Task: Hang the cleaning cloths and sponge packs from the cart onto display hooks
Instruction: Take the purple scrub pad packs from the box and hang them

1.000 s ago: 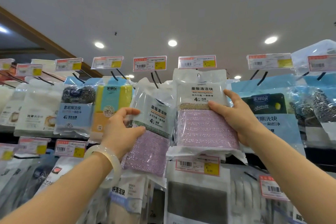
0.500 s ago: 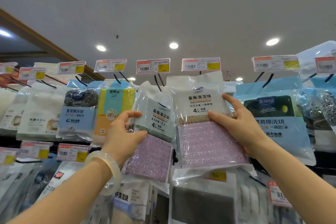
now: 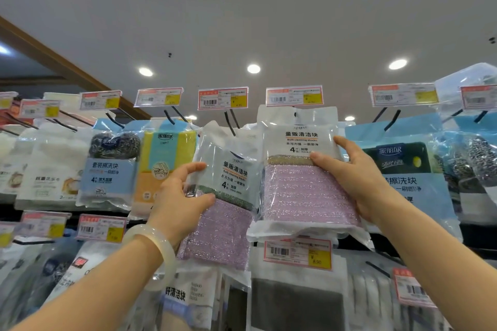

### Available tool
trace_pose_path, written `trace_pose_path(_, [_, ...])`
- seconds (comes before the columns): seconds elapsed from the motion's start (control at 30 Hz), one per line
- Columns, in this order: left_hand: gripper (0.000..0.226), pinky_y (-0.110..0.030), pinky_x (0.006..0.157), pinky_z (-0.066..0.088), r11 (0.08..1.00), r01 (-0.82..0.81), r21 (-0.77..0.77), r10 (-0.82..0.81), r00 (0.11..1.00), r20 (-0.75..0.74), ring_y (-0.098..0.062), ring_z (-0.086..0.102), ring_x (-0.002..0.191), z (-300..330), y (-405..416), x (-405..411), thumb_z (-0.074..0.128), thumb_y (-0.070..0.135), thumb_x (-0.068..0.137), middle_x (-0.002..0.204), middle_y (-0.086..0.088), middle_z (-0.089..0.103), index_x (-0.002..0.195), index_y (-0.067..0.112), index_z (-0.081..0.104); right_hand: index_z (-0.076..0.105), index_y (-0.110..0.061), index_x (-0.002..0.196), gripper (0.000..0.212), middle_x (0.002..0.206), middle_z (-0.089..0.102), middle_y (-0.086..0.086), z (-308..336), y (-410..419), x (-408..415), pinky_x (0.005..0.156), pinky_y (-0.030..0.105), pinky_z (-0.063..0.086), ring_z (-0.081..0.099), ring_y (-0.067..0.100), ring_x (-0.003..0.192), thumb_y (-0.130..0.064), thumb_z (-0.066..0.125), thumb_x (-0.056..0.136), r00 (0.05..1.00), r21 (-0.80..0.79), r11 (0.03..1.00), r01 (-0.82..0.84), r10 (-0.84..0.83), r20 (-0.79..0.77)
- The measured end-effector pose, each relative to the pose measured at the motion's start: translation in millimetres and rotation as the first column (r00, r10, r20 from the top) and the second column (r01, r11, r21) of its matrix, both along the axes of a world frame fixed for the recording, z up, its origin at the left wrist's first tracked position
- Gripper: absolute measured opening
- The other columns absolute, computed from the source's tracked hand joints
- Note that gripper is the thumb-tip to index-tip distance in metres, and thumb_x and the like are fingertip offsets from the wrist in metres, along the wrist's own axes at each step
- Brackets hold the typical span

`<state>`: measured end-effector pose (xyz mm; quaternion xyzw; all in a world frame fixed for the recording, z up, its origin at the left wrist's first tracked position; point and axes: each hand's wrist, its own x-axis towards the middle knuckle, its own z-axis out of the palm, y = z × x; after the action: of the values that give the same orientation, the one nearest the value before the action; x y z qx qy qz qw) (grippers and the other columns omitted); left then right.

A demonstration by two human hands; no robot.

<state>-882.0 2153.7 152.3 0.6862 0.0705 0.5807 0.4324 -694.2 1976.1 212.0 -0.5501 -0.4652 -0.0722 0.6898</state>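
Two clear packs of pink sponge pads hang side by side on the top row of black display hooks. My left hand [image 3: 183, 196] grips the left sponge pack [image 3: 228, 196] by its left edge; that pack tilts to the right under its hook [image 3: 231, 122]. My right hand [image 3: 355, 177] holds the right sponge pack [image 3: 304, 183] by its right edge, thumb across the front. The top of this pack sits at its hook just under a price tag [image 3: 294, 96]. The cart is out of view.
Steel-wool packs [image 3: 113, 166] and a yellow-and-blue sponge pack [image 3: 166, 161] hang to the left, blue scrubber packs [image 3: 403, 177] to the right. A lower row of hooks with price tags [image 3: 297, 252] and more packs sits just beneath my hands. A ceiling with round lights is above.
The right pack has risen a little and now hangs straighter at its hook, uncovering the price tag below it. Both hands keep their holds on the packs.
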Motion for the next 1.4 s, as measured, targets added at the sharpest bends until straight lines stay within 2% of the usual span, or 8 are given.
trace_pose_path(0.5, [0.055,-0.047,0.077,0.057,1.0,0.007,-0.003,-0.007,1.0,0.004,-0.026,0.066,0.089,-1,2,4,0.065,-0.011,0.075,0.105,-0.013,0.065,0.108,0.032,0.055,0.035,-0.027,0.141,0.076,0.11,0.057,0.002,11,5,10,0.069,0.035,0.056,0.064,0.024,0.09,-0.026,0.075,0.077,0.997,-0.051,0.995,0.081,-0.081,0.008])
trace_pose_path(0.67, [0.053,-0.051,0.079,0.057,1.0,0.016,-0.013,-0.016,1.0,0.006,-0.029,0.067,0.09,-1,3,0,0.065,-0.01,0.077,0.101,-0.012,0.066,0.103,0.034,0.055,0.033,-0.029,0.143,0.08,0.132,0.05,0.006,7,20,34,0.094,0.048,0.05,0.058,0.029,0.108,-0.033,0.076,0.075,0.976,-0.129,0.967,0.218,-0.215,0.041])
trace_pose_path(0.9, [0.052,-0.032,0.061,0.055,0.997,0.071,-0.043,-0.07,0.997,0.026,-0.024,0.067,0.076,1,10,-13,0.063,-0.011,0.077,0.094,-0.013,0.068,0.097,0.036,0.056,0.03,-0.021,0.142,0.069,0.132,0.053,0.009,-4,55,61,0.091,0.036,0.045,0.053,0.023,0.101,-0.033,0.066,0.084,0.914,-0.192,0.899,0.392,-0.359,0.187])
trace_pose_path(1.1, [0.049,-0.03,0.055,0.059,0.982,0.162,-0.093,-0.155,0.985,0.073,-0.022,0.072,0.071,1,18,-21,0.062,-0.011,0.076,0.087,-0.009,0.073,0.106,0.028,0.058,0.007,-0.025,0.148,0.101,0.143,0.032,0.021,-26,74,75,0.106,0.052,0.037,0.043,0.039,0.126,-0.043,0.074,0.075,0.826,-0.461,0.687,0.562,-0.438,0.354])
trace_pose_path(1.2, [0.049,-0.027,0.052,0.058,0.971,0.221,-0.096,-0.212,0.973,0.094,-0.017,0.072,0.064,3,18,-17,0.061,-0.012,0.076,0.072,-0.001,0.075,0.105,0.028,0.06,0.026,-0.019,0.143,0.083,0.14,0.029,0.02,-24,72,66,0.106,0.047,0.036,0.037,0.037,0.128,-0.043,0.071,0.077,0.684,-0.361,0.587,0.724,-0.55,0.479])
trace_pose_path(1.27, [0.049,-0.025,0.052,0.058,0.964,0.252,-0.084,-0.244,0.965,0.099,-0.015,0.072,0.065,7,16,-13,0.062,-0.009,0.075,0.073,0.0,0.075,0.105,0.03,0.06,0.045,-0.014,0.132,0.061,0.133,0.044,0.015,-16,65,49,0.103,0.043,0.041,0.045,0.029,0.121,-0.045,0.062,0.083,0.752,-0.201,0.757,0.622,-0.504,0.425])
trace_pose_path(1.33, [0.05,-0.023,0.053,0.056,0.954,0.292,-0.076,-0.283,0.953,0.11,-0.015,0.073,0.068,12,13,-7,0.063,-0.007,0.075,0.078,-0.004,0.076,0.108,0.031,0.061,0.049,-0.017,0.126,0.057,0.121,0.059,0.009,-9,54,24,0.093,0.04,0.052,0.06,0.02,0.106,-0.054,0.055,0.083,0.961,-0.106,0.976,0.189,-0.162,0.222])
trace_pose_path(1.4, [0.05,-0.019,0.051,0.054,0.939,0.334,-0.077,-0.324,0.938,0.122,-0.013,0.071,0.063,16,9,2,0.061,-0.009,0.077,0.082,-0.01,0.074,0.11,0.029,0.06,0.037,-0.028,0.134,0.074,0.113,0.063,0.005,-5,41,6,0.08,0.032,0.057,0.068,0.015,0.093,-0.063,0.053,0.072,0.978,-0.075,0.989,-0.125,0.135,0.162])
